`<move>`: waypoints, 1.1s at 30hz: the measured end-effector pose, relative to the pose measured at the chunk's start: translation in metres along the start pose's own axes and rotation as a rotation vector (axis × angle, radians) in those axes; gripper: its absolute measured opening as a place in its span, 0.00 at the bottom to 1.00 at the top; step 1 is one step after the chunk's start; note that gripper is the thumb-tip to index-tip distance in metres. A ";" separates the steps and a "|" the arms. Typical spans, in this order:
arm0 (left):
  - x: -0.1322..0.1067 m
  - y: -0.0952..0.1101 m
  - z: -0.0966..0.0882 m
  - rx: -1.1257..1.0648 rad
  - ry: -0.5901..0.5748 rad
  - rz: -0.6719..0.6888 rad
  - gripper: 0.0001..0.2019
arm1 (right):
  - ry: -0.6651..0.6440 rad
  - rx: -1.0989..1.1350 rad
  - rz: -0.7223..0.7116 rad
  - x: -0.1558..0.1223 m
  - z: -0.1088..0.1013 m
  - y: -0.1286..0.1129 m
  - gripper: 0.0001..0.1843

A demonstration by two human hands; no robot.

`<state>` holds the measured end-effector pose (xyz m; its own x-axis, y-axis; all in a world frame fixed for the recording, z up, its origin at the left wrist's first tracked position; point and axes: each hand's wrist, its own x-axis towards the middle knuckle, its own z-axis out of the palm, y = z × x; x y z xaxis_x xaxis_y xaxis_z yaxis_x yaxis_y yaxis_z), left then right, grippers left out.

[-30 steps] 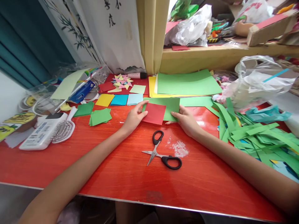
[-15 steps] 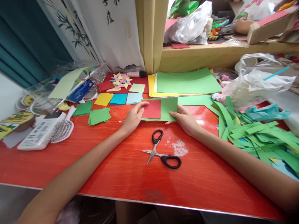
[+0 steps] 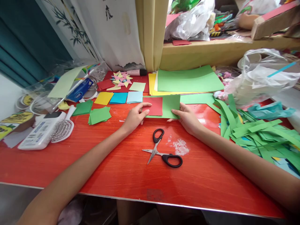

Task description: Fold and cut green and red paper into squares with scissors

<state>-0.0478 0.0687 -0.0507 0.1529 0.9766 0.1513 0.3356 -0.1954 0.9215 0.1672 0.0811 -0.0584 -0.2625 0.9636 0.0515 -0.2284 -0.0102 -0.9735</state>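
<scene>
Between my hands is a green paper strip, held up a little above the red table. A smaller red paper square lies flat against its left part. My left hand grips the left end, thumb and fingers closed on both the red square and the green paper. At the other end my right hand pinches the green paper, thumb in front and fingers behind. Scissors with black handles lie on the table below, blades spread, touched by neither hand.
Green paper offcuts pile up at the right. Large green sheets lie at the back. Small green squares, yellow squares and blue squares sit at left, near a hairbrush. White scraps lie beside the scissors.
My left thumb has shifted onto the red square's lower left edge. The papers sit slightly higher and further right in the picture, while the view itself has tilted a little.
</scene>
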 end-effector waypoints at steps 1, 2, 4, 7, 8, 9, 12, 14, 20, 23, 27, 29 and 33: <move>0.000 0.000 0.000 -0.003 -0.002 0.001 0.14 | 0.002 0.000 -0.002 0.000 0.000 0.000 0.22; 0.000 0.000 0.000 -0.006 -0.004 0.000 0.14 | 0.007 -0.002 -0.003 0.000 0.000 0.000 0.22; 0.000 0.001 0.000 -0.012 -0.006 -0.001 0.14 | 0.022 -0.005 -0.003 0.001 -0.001 0.000 0.23; 0.000 0.002 0.000 -0.015 -0.009 0.002 0.14 | 0.035 -0.008 -0.011 0.002 -0.002 0.002 0.23; 0.000 0.002 0.001 -0.016 -0.010 0.004 0.13 | 0.034 -0.010 -0.016 0.002 -0.002 0.002 0.24; 0.000 0.002 0.001 -0.016 -0.010 0.006 0.13 | 0.031 -0.010 -0.022 0.002 -0.002 0.002 0.24; 0.000 0.003 0.001 -0.018 -0.013 0.008 0.12 | 0.026 0.009 -0.022 0.001 -0.001 0.002 0.24; 0.000 0.003 0.001 -0.018 -0.017 0.003 0.12 | 0.026 0.031 -0.015 0.001 -0.001 0.001 0.23; 0.000 0.004 0.000 -0.086 -0.024 0.012 0.13 | 0.040 0.086 0.010 0.002 -0.002 -0.005 0.16; -0.003 0.007 0.004 -0.146 0.054 0.038 0.11 | -0.030 0.150 0.016 -0.001 0.001 -0.008 0.17; -0.009 0.014 0.011 -0.162 0.113 0.073 0.09 | -0.153 0.176 -0.031 -0.007 0.006 -0.009 0.21; -0.012 0.016 0.014 -0.169 0.129 0.081 0.09 | -0.162 0.177 -0.020 -0.008 0.007 -0.010 0.21; -0.012 0.016 0.015 -0.209 0.161 0.090 0.09 | -0.104 0.261 0.049 -0.007 0.007 -0.012 0.14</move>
<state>-0.0301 0.0522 -0.0437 0.0183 0.9612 0.2752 0.1254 -0.2753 0.9531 0.1657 0.0727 -0.0456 -0.3708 0.9278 0.0412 -0.4432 -0.1378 -0.8858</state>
